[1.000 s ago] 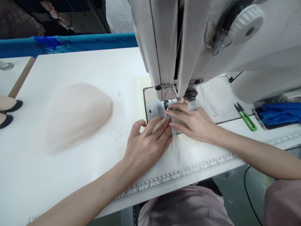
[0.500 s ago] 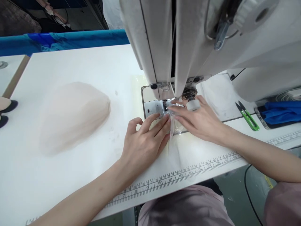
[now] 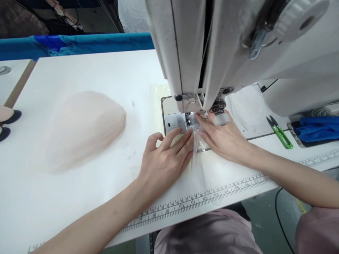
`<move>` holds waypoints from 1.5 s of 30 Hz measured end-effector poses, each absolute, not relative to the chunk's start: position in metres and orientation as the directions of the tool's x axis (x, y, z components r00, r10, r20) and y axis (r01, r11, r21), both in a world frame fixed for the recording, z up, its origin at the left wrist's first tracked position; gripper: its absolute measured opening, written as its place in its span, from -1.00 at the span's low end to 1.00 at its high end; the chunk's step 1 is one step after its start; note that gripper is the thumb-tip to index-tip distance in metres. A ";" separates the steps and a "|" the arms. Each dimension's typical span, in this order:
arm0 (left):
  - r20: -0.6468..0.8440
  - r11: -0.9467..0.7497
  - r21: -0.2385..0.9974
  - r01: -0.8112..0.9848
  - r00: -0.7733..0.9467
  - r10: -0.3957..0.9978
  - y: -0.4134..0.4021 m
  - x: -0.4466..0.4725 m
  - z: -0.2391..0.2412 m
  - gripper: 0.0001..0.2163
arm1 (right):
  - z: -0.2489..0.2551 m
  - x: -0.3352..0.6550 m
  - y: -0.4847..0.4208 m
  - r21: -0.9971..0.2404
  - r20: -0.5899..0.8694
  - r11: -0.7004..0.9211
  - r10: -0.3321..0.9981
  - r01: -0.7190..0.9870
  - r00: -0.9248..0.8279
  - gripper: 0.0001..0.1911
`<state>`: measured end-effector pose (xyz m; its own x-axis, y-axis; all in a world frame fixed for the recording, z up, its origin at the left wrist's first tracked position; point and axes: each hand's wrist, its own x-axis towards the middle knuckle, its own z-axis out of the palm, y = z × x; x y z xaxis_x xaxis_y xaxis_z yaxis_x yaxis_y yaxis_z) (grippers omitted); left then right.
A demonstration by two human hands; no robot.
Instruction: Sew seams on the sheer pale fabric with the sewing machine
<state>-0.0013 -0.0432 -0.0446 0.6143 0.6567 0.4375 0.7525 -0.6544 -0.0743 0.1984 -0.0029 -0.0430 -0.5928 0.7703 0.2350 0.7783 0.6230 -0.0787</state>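
At the needle plate (image 3: 175,122) of a white sewing machine (image 3: 227,46), a person is pressing a piece of sheer pale fabric (image 3: 201,165) flat with both hands. The left hand (image 3: 164,160) is lying open, palm down, with its fingertips (image 3: 185,137) spread on the fabric's left edge just in front of the plate; the right hand (image 3: 225,139) is also lying open, its fingers reaching to the presser foot (image 3: 197,118) and pinning the fabric's far end there. The sheer piece is trailing from under the foot back toward the table's near edge, where a printed ruler strip (image 3: 201,199) is running along the rim. Open white tabletop (image 3: 92,70) is stretching to the left and behind, broken only by a mound of pale pink mesh (image 3: 84,128) lying well apart from the hands. To the right, green thread snips (image 3: 280,132) are lying on the table near a blue cloth (image 3: 317,128), and the machine's body is closing off that side. Compared with 0.5 s ago, the right hand's fingertips are sitting further in under the foot, a raised fold of fabric is standing between the 2 hands, and the left hand is holding nearly the same spot.
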 end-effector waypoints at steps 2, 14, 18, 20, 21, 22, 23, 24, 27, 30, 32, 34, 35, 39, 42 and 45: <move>0.431 -0.656 -0.061 0.752 0.613 0.662 -0.043 -0.002 -0.044 -0.71 | -0.043 0.204 0.002 0.011 0.288 0.578 0.780 0.816 -0.556 -0.58; 0.420 -0.650 -0.047 0.759 0.605 0.676 -0.042 -0.001 -0.044 -0.71 | -0.032 0.197 -0.018 0.184 0.309 0.651 0.673 0.736 -0.672 -0.65; 0.415 -0.632 -0.096 0.769 0.608 0.677 -0.043 -0.001 -0.043 -0.71 | -0.041 0.195 -0.016 0.186 0.292 0.649 0.681 0.738 -0.672 -0.66; 0.417 -0.622 -0.124 0.773 0.609 0.675 -0.044 -0.001 -0.042 -0.72 | -0.041 0.196 -0.014 0.178 0.284 0.647 0.688 0.741 -0.668 -0.65; 0.417 -0.616 -0.135 0.776 0.609 0.675 -0.045 -0.001 -0.042 -0.72 | -0.041 0.197 -0.012 0.173 0.275 0.647 0.692 0.743 -0.667 -0.65; 0.418 -0.612 -0.142 0.778 0.608 0.676 -0.045 0.000 -0.041 -0.73 | -0.041 0.197 -0.011 0.170 0.267 0.646 0.696 0.744 -0.666 -0.64; 0.420 -0.608 -0.145 0.780 0.605 0.676 -0.045 0.000 -0.041 -0.74 | -0.040 0.197 -0.010 0.167 0.259 0.646 0.700 0.745 -0.665 -0.63; 0.421 -0.606 -0.146 0.782 0.603 0.677 -0.045 0.000 -0.041 -0.74 | -0.040 0.198 -0.009 0.163 0.254 0.644 0.705 0.747 -0.663 -0.62; 0.421 -0.603 -0.136 0.787 0.596 0.684 -0.045 0.000 -0.041 -0.72 | -0.040 0.197 -0.007 0.143 0.243 0.642 0.715 0.753 -0.655 -0.59; 0.416 -0.605 -0.114 0.788 0.590 0.692 -0.044 0.000 -0.041 -0.72 | -0.041 0.197 -0.005 0.127 0.238 0.644 0.719 0.755 -0.653 -0.59; 0.410 -0.606 -0.103 0.788 0.589 0.696 -0.043 0.000 -0.041 -0.72 | -0.042 0.198 -0.004 0.128 0.241 0.641 0.720 0.757 -0.650 -0.60; 0.408 -0.602 -0.104 0.791 0.586 0.700 -0.043 0.000 -0.042 -0.71 | -0.043 0.198 -0.004 0.134 0.246 0.637 0.720 0.759 -0.648 -0.60; 0.409 -0.600 -0.109 0.792 0.586 0.700 -0.043 0.000 -0.042 -0.71 | -0.043 0.198 -0.004 0.138 0.248 0.636 0.720 0.759 -0.648 -0.60; 0.408 -0.598 -0.110 0.794 0.585 0.701 -0.043 0.000 -0.041 -0.71 | -0.043 0.198 -0.005 0.151 0.260 0.633 0.716 0.759 -0.648 -0.59; 0.414 -0.602 -0.106 0.792 0.585 0.697 -0.042 0.001 -0.041 -0.70 | -0.044 0.197 -0.005 0.139 0.265 0.633 0.717 0.761 -0.645 -0.60; 0.412 -0.600 -0.120 0.791 0.590 0.695 -0.042 0.002 -0.042 -0.69 | -0.044 0.197 -0.004 0.136 0.268 0.635 0.715 0.760 -0.645 -0.60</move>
<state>0.0017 -0.0416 -0.0422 0.5900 0.6946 0.4116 0.7906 -0.6004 -0.1200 0.1974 -0.0044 -0.0439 -0.6455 0.7153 0.2678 0.7603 0.6352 0.1358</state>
